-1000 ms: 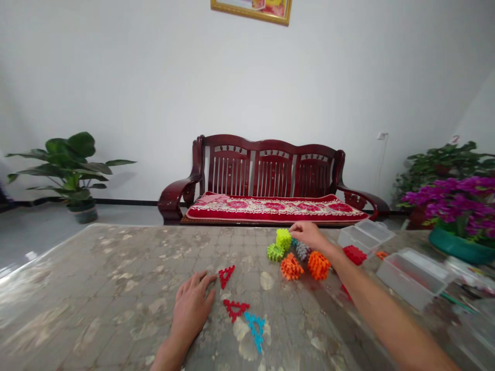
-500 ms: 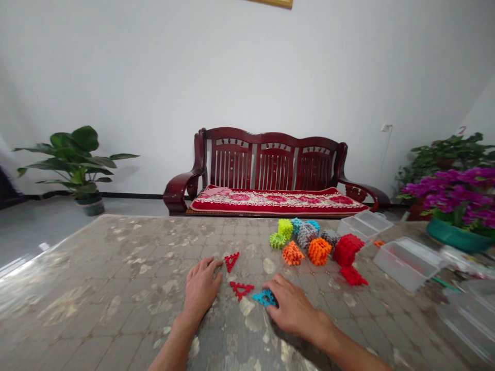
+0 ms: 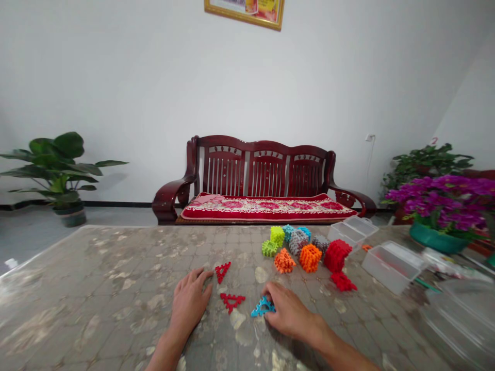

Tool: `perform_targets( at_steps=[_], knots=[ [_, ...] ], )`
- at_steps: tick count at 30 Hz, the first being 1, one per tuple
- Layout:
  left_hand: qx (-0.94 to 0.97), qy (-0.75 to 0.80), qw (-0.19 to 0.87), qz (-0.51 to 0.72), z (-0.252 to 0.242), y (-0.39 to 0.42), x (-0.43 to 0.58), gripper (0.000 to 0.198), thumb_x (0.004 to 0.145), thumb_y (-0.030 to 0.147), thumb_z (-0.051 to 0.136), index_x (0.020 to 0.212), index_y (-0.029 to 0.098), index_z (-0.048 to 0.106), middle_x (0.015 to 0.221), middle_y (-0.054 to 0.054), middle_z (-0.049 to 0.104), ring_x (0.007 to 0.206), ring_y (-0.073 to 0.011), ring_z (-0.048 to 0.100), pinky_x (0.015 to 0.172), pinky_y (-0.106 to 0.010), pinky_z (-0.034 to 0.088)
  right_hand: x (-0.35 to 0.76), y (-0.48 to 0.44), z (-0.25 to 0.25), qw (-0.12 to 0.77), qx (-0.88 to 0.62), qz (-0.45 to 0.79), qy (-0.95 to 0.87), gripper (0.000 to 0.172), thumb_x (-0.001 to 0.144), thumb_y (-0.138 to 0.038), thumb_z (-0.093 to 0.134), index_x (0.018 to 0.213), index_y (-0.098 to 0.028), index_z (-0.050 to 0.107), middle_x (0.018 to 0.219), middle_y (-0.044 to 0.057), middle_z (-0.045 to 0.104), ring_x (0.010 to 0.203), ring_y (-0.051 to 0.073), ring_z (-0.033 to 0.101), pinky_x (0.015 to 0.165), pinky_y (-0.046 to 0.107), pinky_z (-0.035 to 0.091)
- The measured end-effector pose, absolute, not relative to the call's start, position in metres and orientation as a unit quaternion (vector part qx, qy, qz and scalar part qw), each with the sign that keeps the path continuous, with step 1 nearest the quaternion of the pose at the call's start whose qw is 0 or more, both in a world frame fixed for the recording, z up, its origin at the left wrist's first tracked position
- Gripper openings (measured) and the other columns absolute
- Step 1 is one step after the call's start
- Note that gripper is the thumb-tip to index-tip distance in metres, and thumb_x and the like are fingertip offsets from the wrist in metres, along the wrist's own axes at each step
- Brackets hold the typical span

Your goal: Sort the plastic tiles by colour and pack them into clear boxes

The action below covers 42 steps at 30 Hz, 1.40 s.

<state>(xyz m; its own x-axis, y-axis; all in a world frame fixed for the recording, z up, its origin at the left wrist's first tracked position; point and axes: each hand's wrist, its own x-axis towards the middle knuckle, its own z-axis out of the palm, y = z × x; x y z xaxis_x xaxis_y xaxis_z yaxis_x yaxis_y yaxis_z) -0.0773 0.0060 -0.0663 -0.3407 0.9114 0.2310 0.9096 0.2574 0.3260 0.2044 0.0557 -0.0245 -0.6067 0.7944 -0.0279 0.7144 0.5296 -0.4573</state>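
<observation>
Head view: the right hand (image 3: 288, 314) curls its fingers onto the blue triangle (image 3: 262, 308) at 6 o'clock on the desk (image 3: 96, 288); whether it truly pinches, I cannot tell. The left hand (image 3: 189, 304) lies flat, fingers apart, beside the red triangles (image 3: 232, 300) at 7. This looks like a pickup, and lifting needs a firm pinch. The block pile (image 3: 305, 247) at 1 o'clock is not in the way.

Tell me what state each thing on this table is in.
left hand, open, flat on the table
right hand, fingers closed on the blue triangle
blue triangle, held at its edge
far red triangle, lying flat
near red triangle, lying flat
nearest clear box, open
</observation>
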Motion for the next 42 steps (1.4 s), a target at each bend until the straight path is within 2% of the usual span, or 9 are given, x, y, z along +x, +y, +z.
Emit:
perform_targets(
  at_steps=[3,6,12,16,23,29,34,37,42],
  knots=[
    [0.575,0.79,-0.004,0.212,-0.066,0.006,-0.077,0.036,0.091,0.023,0.051,0.122,0.029,0.068,0.135,-0.006,0.062,0.126,-0.026,0.056,0.109,-0.044,0.038,0.21,0.058,-0.026,0.147,-0.424,0.202,-0.87,0.04,0.068,-0.002,0.051,0.103,-0.021,0.058,0.103,0.004,0.065,0.096,0.018,0.06,0.083,0.026,0.042],
    [0.578,0.786,-0.008,0.219,-0.066,0.005,-0.077,0.035,0.091,0.024,0.051,0.121,0.029,0.069,0.134,-0.006,0.062,0.124,-0.0253,0.057,0.107,-0.043,0.039,0.217,0.057,-0.023,0.171,-0.411,0.177,-0.878,0.034,0.072,-0.004,0.051,0.099,-0.022,0.061,0.106,0.004,0.064,0.103,0.019,0.058,0.089,0.028,0.041],
    [0.572,0.791,0.004,0.218,-0.064,0.004,-0.076,0.035,0.092,0.024,0.05,0.122,0.03,0.067,0.137,-0.006,0.061,0.126,-0.0258,0.055,0.109,-0.044,0.037,0.235,0.06,-0.012,0.178,-0.44,0.231,-0.85,0.026,0.074,-0.01,0.059,0.096,-0.021,0.069,0.101,0.004,0.067,0.093,0.017,0.061,0.081,0.025,0.043],
    [0.574,0.789,0.007,0.216,-0.062,0.003,-0.075,0.035,0.092,0.024,0.049,0.122,0.03,0.067,0.137,-0.006,0.061,0.127,-0.0251,0.054,0.11,-0.044,0.036,0.241,0.062,-0.009,0.136,-0.454,0.213,-0.855,0.026,0.079,-0.014,0.06,0.102,-0.02,0.071,0.104,0.006,0.067,0.099,0.02,0.062,0.086,0.028,0.044],
    [0.574,0.792,0.006,0.206,-0.062,0.004,-0.077,0.036,0.092,0.026,0.048,0.123,0.03,0.067,0.139,-0.006,0.06,0.126,-0.0263,0.056,0.109,-0.045,0.037,0.237,0.066,-0.018,0.079,-0.453,0.166,-0.872,0.018,0.086,-0.013,0.053,0.09,-0.02,0.069,0.101,0.006,0.068,0.101,0.02,0.062,0.088,0.029,0.044],
    [0.576,0.796,0.013,0.187,-0.066,0.007,-0.079,0.038,0.093,0.026,0.048,0.125,0.031,0.066,0.14,-0.005,0.059,0.13,-0.0262,0.053,0.11,-0.044,0.037,0.238,0.061,-0.02,0.051,-0.457,0.146,-0.876,0.018,0.089,-0.014,0.05,0.095,-0.02,0.066,0.105,0.008,0.067,0.103,0.022,0.062,0.09,0.032,0.045],
    [0.577,0.797,0.003,0.179,-0.071,0.008,-0.082,0.038,0.093,0.026,0.047,0.125,0.031,0.066,0.139,-0.005,0.06,0.128,-0.0246,0.055,0.11,-0.043,0.038,0.258,0.086,0.017,0.149,-0.47,0.112,-0.863,0.017,0.093,-0.018,0.048,0.095,-0.021,0.065,0.101,0.005,0.067,0.096,0.019,0.062,0.084,0.028,0.044],
    [0.582,0.795,-0.006,0.17,-0.073,0.009,-0.084,0.038,0.093,0.027,0.046,0.126,0.031,0.066,0.139,-0.004,0.06,0.128,-0.0236,0.056,0.11,-0.041,0.038,0.281,0.134,0.061,0.212,-0.514,0.032,-0.831,0.02,0.094,-0.023,0.047,0.098,-0.021,0.067,0.103,0.005,0.068,0.097,0.018,0.063,0.085,0.028,0.043],
    [0.583,0.795,-0.008,0.167,-0.077,0.01,-0.087,0.039,0.093,0.028,0.045,0.126,0.032,0.066,0.14,-0.004,0.06,0.13,-0.0241,0.055,0.11,-0.042,0.038,0.302,0.218,0.109,0.111,-0.656,-0.053,-0.745,0.027,0.095,-0.02,0.045,0.103,-0.019,0.071,0.112,0.011,0.072,0.108,0.023,0.065,0.087,0.03,0.044]
  ],
)
